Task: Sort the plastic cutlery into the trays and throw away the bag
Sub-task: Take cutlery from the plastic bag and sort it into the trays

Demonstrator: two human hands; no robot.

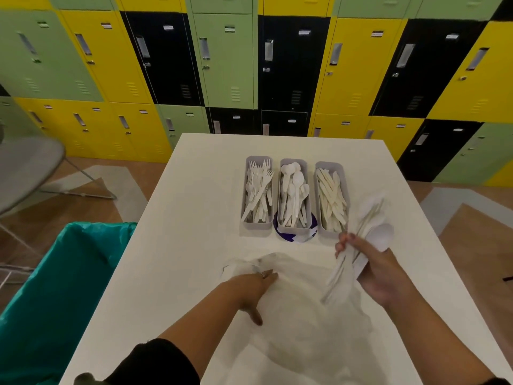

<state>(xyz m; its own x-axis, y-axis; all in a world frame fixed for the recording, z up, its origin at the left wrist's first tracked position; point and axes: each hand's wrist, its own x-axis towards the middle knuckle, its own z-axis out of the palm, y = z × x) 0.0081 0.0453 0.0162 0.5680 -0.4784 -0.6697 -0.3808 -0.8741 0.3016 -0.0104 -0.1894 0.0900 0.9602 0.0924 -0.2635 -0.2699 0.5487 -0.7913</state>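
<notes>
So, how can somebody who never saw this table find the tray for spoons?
On the white table, three grey trays stand side by side in front of the lockers. The spoon tray is the middle one, between forks and knives. Only it sits on a purple disc.

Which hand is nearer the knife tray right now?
The right hand. It holds a bunch of spoons just in front of the knife tray, at its near right corner. The left hand rests on the bag, farther back and to the left.
</notes>
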